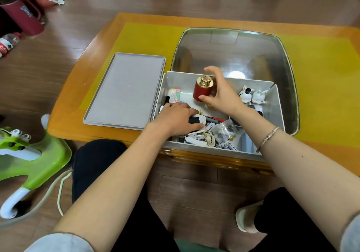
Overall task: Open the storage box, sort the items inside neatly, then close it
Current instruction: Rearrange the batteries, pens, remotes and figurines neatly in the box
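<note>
Left hand [176, 118] flat on clutter, right hand [218, 94] loosely gripping my upright red jar [202, 92] — box [272, 103] corner just beyond.

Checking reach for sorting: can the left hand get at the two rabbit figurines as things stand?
Probably not directly: the right hand, holding the red jar, and its forearm lie between the left hand and the rabbit figurines in the far right corner.
</note>
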A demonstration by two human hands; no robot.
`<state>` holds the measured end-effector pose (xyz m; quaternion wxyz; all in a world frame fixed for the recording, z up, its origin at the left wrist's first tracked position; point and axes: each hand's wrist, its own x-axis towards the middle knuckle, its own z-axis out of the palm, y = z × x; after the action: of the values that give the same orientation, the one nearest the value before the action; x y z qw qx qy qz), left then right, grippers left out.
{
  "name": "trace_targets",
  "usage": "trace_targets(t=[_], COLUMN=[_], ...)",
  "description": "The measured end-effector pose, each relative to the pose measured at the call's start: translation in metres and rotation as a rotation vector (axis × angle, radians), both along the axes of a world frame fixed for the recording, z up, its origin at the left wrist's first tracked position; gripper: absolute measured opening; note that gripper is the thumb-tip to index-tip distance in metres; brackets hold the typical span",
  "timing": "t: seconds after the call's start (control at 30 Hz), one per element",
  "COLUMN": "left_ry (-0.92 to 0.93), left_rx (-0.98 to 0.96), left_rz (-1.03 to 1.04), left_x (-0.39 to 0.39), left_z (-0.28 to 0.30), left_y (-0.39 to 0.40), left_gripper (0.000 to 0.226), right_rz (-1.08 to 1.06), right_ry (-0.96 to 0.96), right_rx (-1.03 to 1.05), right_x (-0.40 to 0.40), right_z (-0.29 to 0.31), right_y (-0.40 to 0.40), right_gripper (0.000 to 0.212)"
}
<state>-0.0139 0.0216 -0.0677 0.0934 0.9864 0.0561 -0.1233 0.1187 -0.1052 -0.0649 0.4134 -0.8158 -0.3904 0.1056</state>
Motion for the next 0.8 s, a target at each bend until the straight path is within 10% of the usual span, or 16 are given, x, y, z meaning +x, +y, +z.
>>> trace_targets(t=[0.4,0.8], left_ry=[-0.272,-0.351], left_rx=[-0.316,-0.173], left_rz=[0.276,0.338], left_x=[0.006,0.048], left_z=[0.007,0.005], left_y=[0.002,-0.016], left_gripper=[0.039,0.031], right_rz=[0.030,-0.096], right_ry=[-0.253,-0.389], right_rx=[-0.251,-0.474], right_x=[0.001,0.007], right_z=[-0.011,-0.009], right_y=[-0.007,-0.029], right_gripper=[0.057,0.033])
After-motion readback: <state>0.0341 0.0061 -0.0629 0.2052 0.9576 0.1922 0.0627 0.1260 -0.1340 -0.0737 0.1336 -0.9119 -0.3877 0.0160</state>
